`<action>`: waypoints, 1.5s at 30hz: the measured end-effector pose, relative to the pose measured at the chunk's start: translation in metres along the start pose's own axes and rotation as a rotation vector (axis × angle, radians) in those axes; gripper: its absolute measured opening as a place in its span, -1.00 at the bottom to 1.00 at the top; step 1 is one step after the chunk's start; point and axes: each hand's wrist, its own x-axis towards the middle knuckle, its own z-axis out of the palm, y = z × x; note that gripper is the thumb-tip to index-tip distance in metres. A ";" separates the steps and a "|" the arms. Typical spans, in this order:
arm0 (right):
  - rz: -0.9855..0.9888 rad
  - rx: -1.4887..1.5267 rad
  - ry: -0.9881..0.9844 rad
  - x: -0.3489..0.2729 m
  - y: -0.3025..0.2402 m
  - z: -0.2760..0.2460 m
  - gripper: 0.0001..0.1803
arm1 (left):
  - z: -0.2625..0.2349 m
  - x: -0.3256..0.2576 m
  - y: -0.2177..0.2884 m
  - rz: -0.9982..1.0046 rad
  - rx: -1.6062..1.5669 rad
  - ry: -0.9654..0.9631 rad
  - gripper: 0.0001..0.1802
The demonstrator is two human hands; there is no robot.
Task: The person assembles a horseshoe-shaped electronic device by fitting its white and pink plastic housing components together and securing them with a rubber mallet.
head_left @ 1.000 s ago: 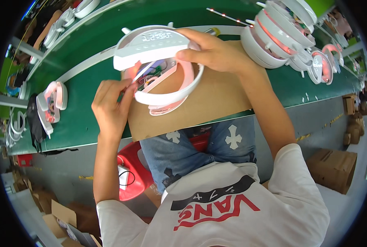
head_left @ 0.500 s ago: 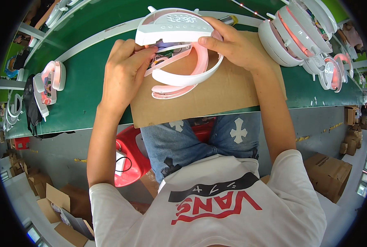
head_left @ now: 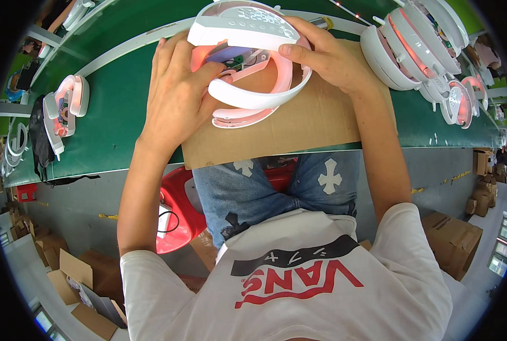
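A white clock lamp housing (head_left: 236,33) with a lit display and a curved ring arm sits tilted over the cardboard sheet (head_left: 276,136). Its underside is open, and a green circuit board (head_left: 243,60) and wires show inside. My right hand (head_left: 327,59) grips the lamp's right side, thumb on the front face and fingers behind. My left hand (head_left: 179,85) is at the lamp's open left side, thumb and fingers closed around its edge by the wiring. What lies between those fingertips is hidden. The loose end of the white ring (head_left: 247,99) curves beneath the housing.
Several white lamp housings (head_left: 395,51) are stacked at the right of the green table (head_left: 117,131). An opened lamp (head_left: 66,108) and a black bag (head_left: 39,136) lie at the left. A red stool (head_left: 179,213) stands below the table, with cardboard boxes (head_left: 449,241) on the floor.
The lamp has tipped and shifted slightly up and away. My left hand has turned from a fingertip pinch at the wires to a wider hold at the open left edge.
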 end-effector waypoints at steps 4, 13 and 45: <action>-0.022 0.043 -0.098 0.006 -0.001 -0.008 -0.42 | 0.010 -0.013 -0.005 -0.088 -0.213 -0.021 -0.77; -0.046 -0.008 -0.258 0.017 -0.004 -0.018 -0.37 | 0.013 -0.021 -0.014 -0.327 -0.663 -0.030 -0.79; 0.049 0.070 -0.124 0.000 -0.003 -0.009 -0.34 | 0.000 -0.001 -0.022 -0.485 -0.411 -0.055 -0.76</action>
